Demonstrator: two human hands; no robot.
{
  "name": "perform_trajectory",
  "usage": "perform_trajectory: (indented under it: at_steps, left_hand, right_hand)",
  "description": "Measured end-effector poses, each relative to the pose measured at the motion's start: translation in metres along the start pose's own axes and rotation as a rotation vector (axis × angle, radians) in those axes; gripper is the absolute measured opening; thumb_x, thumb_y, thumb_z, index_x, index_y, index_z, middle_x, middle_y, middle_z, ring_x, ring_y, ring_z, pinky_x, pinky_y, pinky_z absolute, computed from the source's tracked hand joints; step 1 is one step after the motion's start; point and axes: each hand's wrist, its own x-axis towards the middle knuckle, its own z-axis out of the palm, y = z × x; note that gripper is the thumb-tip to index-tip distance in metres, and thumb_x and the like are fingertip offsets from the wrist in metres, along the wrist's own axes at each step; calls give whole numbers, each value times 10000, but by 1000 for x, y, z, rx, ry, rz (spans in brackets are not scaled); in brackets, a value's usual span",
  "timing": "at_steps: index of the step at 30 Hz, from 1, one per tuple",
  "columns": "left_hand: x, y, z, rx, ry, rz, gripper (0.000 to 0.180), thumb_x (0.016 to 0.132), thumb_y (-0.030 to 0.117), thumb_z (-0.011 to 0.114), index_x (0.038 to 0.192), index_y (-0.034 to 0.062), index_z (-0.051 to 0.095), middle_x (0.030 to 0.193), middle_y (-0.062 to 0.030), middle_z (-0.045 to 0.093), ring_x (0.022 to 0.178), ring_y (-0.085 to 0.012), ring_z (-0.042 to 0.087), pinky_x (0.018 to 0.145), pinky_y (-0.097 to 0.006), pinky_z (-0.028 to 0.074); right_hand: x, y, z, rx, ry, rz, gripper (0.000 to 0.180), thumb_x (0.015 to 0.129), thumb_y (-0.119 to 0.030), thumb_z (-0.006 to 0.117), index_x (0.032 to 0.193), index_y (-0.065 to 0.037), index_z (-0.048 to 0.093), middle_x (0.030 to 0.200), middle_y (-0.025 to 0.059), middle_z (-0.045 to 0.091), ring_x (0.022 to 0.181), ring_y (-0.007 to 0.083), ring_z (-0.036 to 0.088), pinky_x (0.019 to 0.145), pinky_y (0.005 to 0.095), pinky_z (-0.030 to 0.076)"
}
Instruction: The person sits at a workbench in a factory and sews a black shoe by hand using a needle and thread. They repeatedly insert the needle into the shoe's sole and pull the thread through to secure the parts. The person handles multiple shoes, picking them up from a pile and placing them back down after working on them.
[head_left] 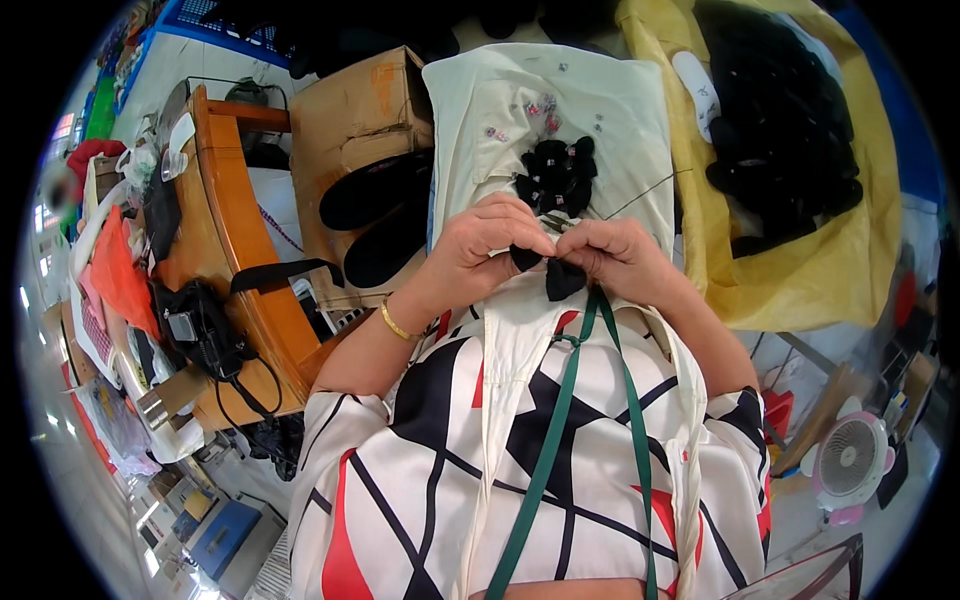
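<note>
Both hands meet over my lap on a black fabric bow (566, 281), its dark lobes showing beside and below the fingertips. My left hand (488, 245) pinches it from the left, and my right hand (618, 258) pinches it from the right. A thin dark strand (645, 193) slants up and right from near the right hand. Just beyond the fingers, a small heap of black bows (560, 172) with tiny shiny bits lies on a white cloth (465, 95). Small pink and clear beads (545, 106) are scattered farther up the cloth. The fingers hide the bow's centre.
A pair of black slippers (375, 190) rests against a cardboard box (350, 105) at left, beside a wooden chair frame (225, 190). At right a yellow bag (790, 295) holds black soft pieces and a white sole-shaped piece (697, 95). A fan (848, 455) stands lower right.
</note>
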Motion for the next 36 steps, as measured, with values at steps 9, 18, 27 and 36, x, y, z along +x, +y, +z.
perform_trajectory:
  at_steps: [9,18,27,36]
  left_hand:
    - [-3,-8,5,-79,-1,-72,253,742,-68,722,960,60,722,962,-28,693,941,-212,607,860,-312,474]
    - [-6,-15,6,-347,-14,-268,146,834,38,740,978,64,726,946,-31,652,933,-181,587,864,-290,456]
    - [-6,-23,12,-333,55,-388,163,804,40,760,962,61,723,897,-26,659,876,-143,594,817,-274,457]
    - [0,-38,11,-305,111,-514,121,818,79,737,917,15,713,840,-29,664,786,-98,587,726,-253,462]
  right_hand:
    - [2,-4,-3,34,-45,101,44,950,-63,620,952,-20,630,773,10,632,664,70,575,618,237,481]
    - [7,4,-3,235,-100,217,167,990,-156,594,1103,-36,566,743,-21,560,633,54,515,587,228,434]
    - [24,3,5,308,-71,237,384,997,-259,596,1274,-32,459,714,-11,556,645,65,479,599,241,420]
    - [35,12,-13,-231,59,-45,121,863,-152,720,921,-52,685,828,62,636,706,197,623,570,320,478]
